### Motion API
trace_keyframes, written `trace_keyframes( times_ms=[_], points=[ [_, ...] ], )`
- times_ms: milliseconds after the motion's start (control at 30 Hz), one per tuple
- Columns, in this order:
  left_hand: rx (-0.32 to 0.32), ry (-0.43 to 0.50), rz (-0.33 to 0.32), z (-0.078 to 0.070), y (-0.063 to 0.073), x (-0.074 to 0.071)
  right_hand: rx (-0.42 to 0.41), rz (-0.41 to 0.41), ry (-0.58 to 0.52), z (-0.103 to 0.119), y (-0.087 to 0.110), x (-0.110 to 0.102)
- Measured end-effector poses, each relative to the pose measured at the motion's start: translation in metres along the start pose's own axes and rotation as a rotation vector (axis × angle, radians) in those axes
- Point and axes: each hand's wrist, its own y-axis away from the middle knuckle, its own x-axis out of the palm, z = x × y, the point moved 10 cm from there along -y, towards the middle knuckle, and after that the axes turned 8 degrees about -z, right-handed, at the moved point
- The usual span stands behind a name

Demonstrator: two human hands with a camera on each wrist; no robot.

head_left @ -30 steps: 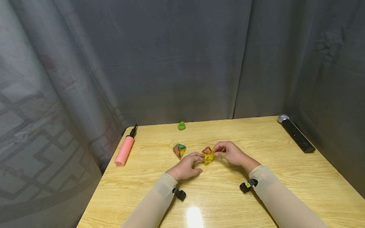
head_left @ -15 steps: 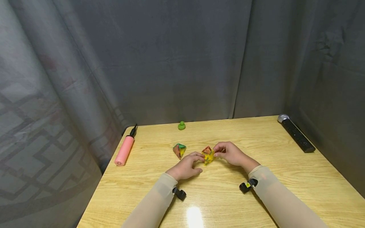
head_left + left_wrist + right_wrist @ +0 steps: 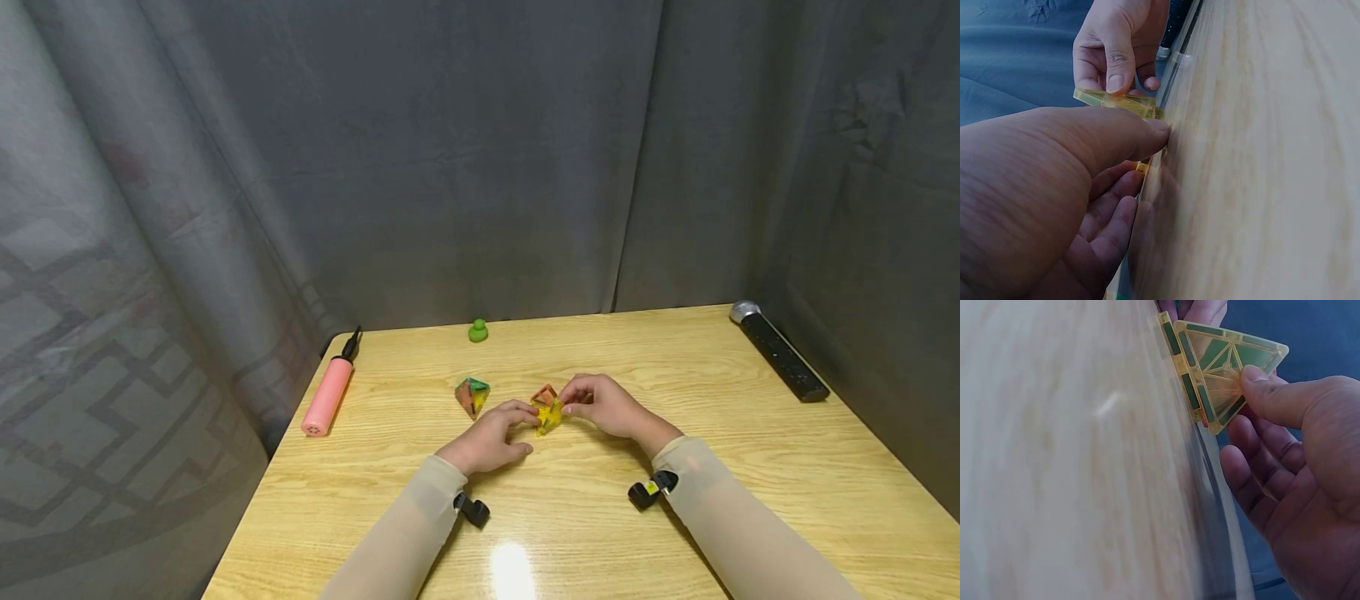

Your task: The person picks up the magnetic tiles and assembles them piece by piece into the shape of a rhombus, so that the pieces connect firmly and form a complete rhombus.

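Observation:
My right hand (image 3: 611,406) pinches a clear yellow triangular magnetic tile (image 3: 1213,356) between thumb and fingers. The tile stands tilted up, its lower edge along a second yellow tile (image 3: 1172,344) that lies low at the table. In the head view, the fingertips of my left hand (image 3: 489,439) rest at the left side of the yellow tiles, with the thumb apart on the near side. An orange tile (image 3: 543,395) lies just behind them. To the left sits a small pointed piece of green, orange and yellow tiles (image 3: 472,397).
A pink hand pump (image 3: 328,396) lies near the table's left edge. At the back stands a small green toy (image 3: 477,331). A black microphone (image 3: 777,350) lies at the right edge, and a grey curtain (image 3: 480,167) hangs behind the wooden table (image 3: 570,533).
The yellow tile in my right hand has tipped up and slightly leftward, with the right fingers following it. My left hand has stayed in place.

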Motion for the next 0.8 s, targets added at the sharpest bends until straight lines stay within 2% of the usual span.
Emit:
trace_keyframes(
  times_ms=[433, 800],
  points=[
    [0.000, -0.007, -0.005, 0.0034, -0.0008, 0.0014, -0.030, -0.016, -0.014, 0.0012, -0.0018, 0.0022],
    [0.003, -0.005, -0.003, 0.0044, -0.0013, 0.0022, -0.009, -0.038, 0.002, -0.0036, -0.0021, 0.0035]
  ],
)
